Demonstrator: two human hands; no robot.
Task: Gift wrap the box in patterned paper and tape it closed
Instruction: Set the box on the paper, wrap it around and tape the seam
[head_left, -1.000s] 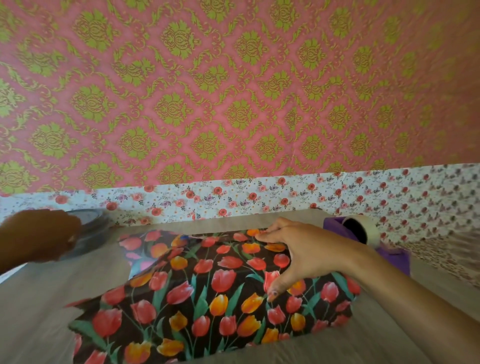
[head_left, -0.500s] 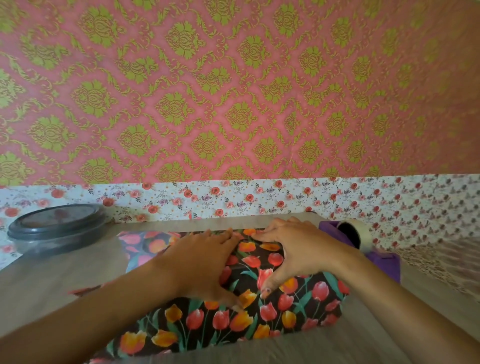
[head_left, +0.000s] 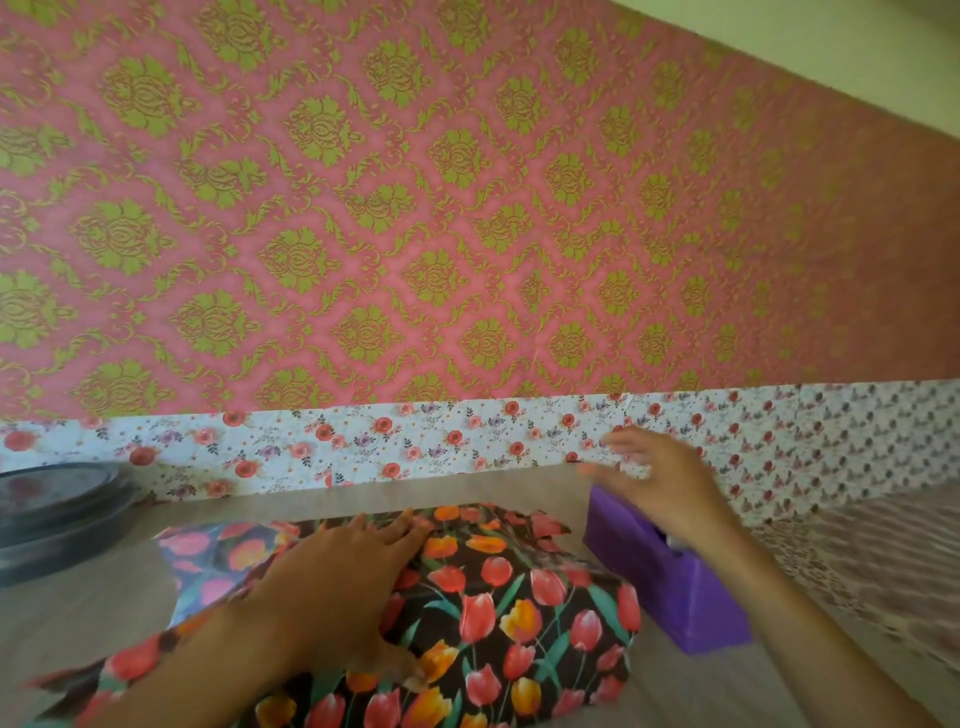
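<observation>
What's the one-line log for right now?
left hand: flat on tulip paper | right hand: open, blurred, over purple tape dispenser

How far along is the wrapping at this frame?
Done: the tulip paper is folded over the top. In hand: the left hand presses it flat while the right hand, open, hovers over the purple dispenser. Left: no tape shows on the paper, and a loose flap lies out at the left end, so taping and end folds remain.

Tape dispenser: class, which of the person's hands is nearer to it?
Right. The right hand hovers open just above the far end of the dispenser; the left hand presses flat on the wrapped box, left of the dispenser.
</observation>
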